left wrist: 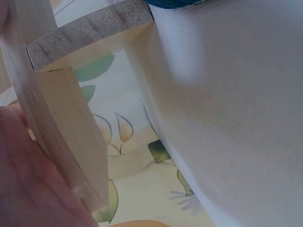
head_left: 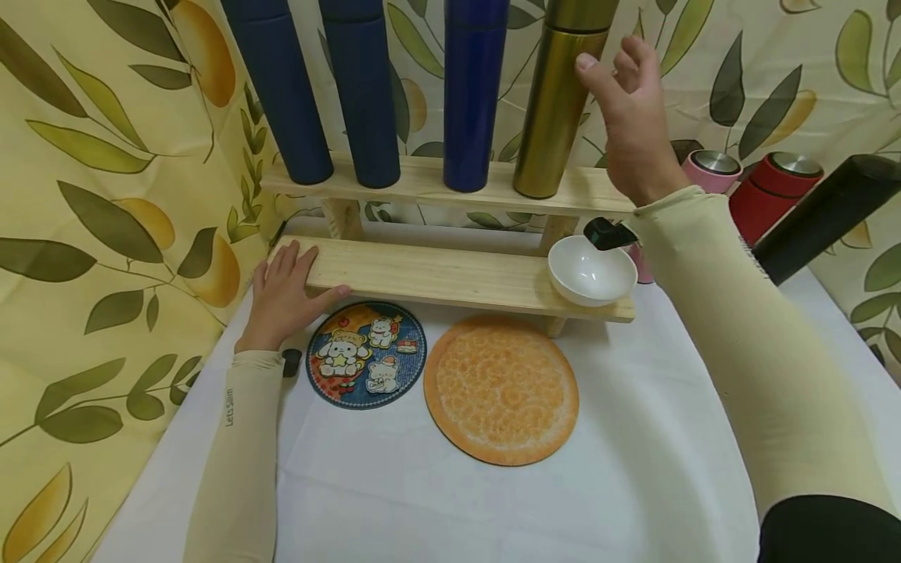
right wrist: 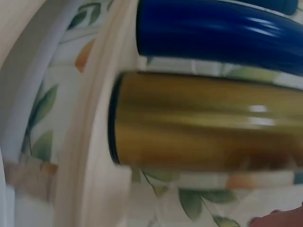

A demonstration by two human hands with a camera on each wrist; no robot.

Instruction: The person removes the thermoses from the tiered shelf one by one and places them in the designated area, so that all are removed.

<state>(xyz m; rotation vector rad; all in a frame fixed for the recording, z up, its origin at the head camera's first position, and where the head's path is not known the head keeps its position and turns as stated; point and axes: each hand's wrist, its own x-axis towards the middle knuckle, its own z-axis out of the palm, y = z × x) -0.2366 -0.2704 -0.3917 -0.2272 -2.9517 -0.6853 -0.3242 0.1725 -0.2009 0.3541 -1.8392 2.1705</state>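
Observation:
My left hand (head_left: 283, 295) rests on the left end of the lower wooden shelf (head_left: 429, 270), fingers on top and thumb stretched along the front edge. In the left wrist view, its palm (left wrist: 33, 175) lies beside the rack's wood (left wrist: 71, 142). My right hand (head_left: 629, 117) is raised at the right side of a gold thermos (head_left: 563, 109), thumb close to its wall and fingers loosely bent. The right wrist view has the gold thermos (right wrist: 203, 123) upright on the shelf, with fingertips (right wrist: 279, 218) apart from it at the lower corner. The thermos's top is cut off.
Left of the gold thermos stand a glossy blue thermos (head_left: 475, 102) and two dark blue ones (head_left: 362, 102). A white bowl (head_left: 593, 270) sits at the lower shelf's right end. Two round mats, one cartoon (head_left: 366, 356), one orange (head_left: 501, 389), lie in front. Red (head_left: 774, 191), pink and black flasks stand right.

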